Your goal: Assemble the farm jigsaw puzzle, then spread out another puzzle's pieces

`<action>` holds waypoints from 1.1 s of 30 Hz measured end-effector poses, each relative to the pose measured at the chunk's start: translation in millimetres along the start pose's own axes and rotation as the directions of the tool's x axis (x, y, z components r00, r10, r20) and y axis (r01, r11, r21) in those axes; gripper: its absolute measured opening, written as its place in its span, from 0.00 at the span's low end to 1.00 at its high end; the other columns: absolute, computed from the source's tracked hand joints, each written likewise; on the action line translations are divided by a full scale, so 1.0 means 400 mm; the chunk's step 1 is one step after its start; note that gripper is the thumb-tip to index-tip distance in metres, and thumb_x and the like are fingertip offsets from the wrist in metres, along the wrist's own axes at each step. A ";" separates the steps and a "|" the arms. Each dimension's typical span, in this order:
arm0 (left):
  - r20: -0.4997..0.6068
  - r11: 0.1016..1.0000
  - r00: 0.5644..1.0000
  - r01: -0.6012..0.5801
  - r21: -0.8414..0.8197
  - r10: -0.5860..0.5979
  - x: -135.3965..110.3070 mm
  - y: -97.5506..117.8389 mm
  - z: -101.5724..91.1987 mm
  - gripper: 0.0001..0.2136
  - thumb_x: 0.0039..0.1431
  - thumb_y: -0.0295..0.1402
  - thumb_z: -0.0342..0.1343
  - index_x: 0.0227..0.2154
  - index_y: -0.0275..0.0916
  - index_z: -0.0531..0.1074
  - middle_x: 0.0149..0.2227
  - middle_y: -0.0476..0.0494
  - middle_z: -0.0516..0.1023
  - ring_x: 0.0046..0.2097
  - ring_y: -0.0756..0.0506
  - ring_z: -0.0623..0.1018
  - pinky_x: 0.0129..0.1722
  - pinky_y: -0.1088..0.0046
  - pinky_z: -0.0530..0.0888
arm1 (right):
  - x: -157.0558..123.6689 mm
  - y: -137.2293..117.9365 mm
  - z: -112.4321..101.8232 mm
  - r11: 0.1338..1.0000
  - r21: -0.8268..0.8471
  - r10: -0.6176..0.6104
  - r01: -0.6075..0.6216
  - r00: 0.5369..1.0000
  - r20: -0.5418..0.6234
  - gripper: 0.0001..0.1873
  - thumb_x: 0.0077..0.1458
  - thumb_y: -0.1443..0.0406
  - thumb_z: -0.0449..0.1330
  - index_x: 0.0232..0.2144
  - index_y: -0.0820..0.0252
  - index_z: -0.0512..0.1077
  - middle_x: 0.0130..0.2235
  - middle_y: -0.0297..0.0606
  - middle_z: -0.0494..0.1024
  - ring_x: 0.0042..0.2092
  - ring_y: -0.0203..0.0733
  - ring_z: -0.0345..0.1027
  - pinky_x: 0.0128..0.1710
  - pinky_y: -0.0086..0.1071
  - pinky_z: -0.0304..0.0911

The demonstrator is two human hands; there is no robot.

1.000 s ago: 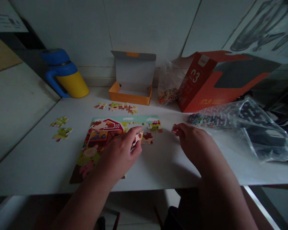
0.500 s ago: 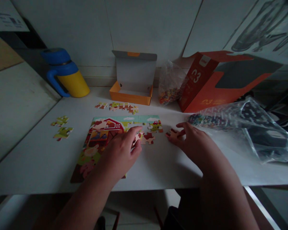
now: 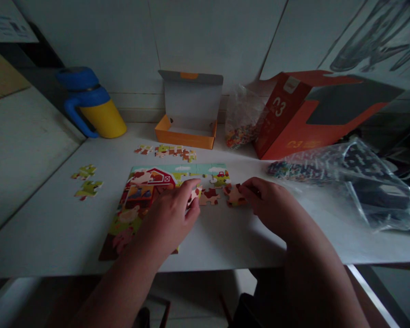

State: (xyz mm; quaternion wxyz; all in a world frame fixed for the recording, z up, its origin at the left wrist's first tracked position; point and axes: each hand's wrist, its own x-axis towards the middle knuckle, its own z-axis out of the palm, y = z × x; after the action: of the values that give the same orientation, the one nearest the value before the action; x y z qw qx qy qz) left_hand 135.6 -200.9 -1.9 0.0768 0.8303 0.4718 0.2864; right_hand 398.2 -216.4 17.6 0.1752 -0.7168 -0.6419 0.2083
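A partly assembled farm jigsaw puzzle [image 3: 141,175] with a red barn lies flat on the table. My left hand [image 3: 172,205] rests over its middle, thumb and forefinger apart. Between them shows a cow-patterned part [image 3: 195,193] of the puzzle; the other fingers are hidden underneath. My right hand [image 3: 269,198] pinches the right edge of a brown and pink puzzle piece [image 3: 234,195]. This piece lies just right of another cow-patterned piece [image 3: 210,196], apart from it, and close below the piece with a red tractor [image 3: 220,178].
Loose puzzle pieces lie behind the puzzle [image 3: 174,151] and at the left [image 3: 89,189]. An orange open box [image 3: 186,139], a bag of pieces [image 3: 241,132], a red box [image 3: 294,118] and a plastic bag [image 3: 379,191] stand behind and right. A blue and yellow jug [image 3: 104,118] stands back left.
My right hand has moved left with the brown and pink puzzle piece, bringing it nearer the puzzle. My left hand has stayed almost in place.
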 end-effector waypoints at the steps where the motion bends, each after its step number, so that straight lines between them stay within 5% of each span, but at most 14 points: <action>1: 0.004 1.000 1.000 0.005 0.002 -0.005 0.000 0.000 0.000 0.18 0.68 0.26 0.58 0.59 0.41 0.74 0.38 0.45 0.86 0.36 0.45 0.84 0.40 0.68 0.78 | 0.000 -0.002 0.000 1.000 0.026 -0.002 0.001 1.000 0.013 0.17 0.70 0.54 0.53 0.39 0.55 0.78 0.32 0.39 0.82 0.32 0.44 0.72 0.33 0.37 0.57; 12: 0.044 1.000 0.999 0.009 0.003 -0.009 0.004 0.001 -0.002 0.18 0.68 0.25 0.58 0.59 0.41 0.73 0.40 0.45 0.86 0.38 0.44 0.85 0.40 0.67 0.78 | 0.002 -0.010 0.005 0.997 0.060 -0.052 0.050 0.998 0.041 0.16 0.70 0.55 0.54 0.40 0.54 0.78 0.35 0.39 0.82 0.34 0.43 0.71 0.34 0.36 0.58; 19: 0.060 1.000 0.998 0.009 0.014 -0.010 0.000 -0.003 0.000 0.18 0.68 0.25 0.58 0.59 0.41 0.73 0.39 0.45 0.86 0.36 0.43 0.84 0.39 0.66 0.78 | -0.002 -0.021 0.019 0.985 0.078 -0.162 0.154 0.981 0.103 0.05 0.64 0.62 0.61 0.38 0.55 0.77 0.36 0.37 0.82 0.34 0.42 0.71 0.35 0.36 0.60; 26: 0.068 1.000 0.998 0.015 0.027 -0.017 0.003 -0.001 -0.001 0.19 0.68 0.25 0.58 0.60 0.41 0.73 0.42 0.43 0.87 0.38 0.42 0.85 0.41 0.65 0.79 | -0.069 -0.057 0.064 0.953 -0.256 -0.219 0.165 0.955 -0.200 0.17 0.70 0.50 0.60 0.45 0.58 0.74 0.44 0.46 0.81 0.39 0.51 0.76 0.39 0.43 0.68; 33: 0.050 0.999 0.999 -0.001 0.032 -0.001 0.000 0.001 0.000 0.18 0.69 0.25 0.58 0.59 0.41 0.73 0.43 0.44 0.87 0.39 0.42 0.86 0.40 0.66 0.79 | -0.102 -0.105 0.133 0.851 -0.479 -0.332 0.216 0.928 -0.171 0.26 0.62 0.53 0.68 0.54 0.64 0.72 0.46 0.58 0.80 0.44 0.63 0.77 0.41 0.51 0.75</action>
State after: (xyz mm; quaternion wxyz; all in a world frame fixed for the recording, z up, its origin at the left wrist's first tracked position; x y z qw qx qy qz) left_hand 136.0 -201.1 -1.9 0.0752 0.8384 0.4742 0.2580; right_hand 331.3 -252.8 -2.9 0.1106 -0.6583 -0.7418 -0.0648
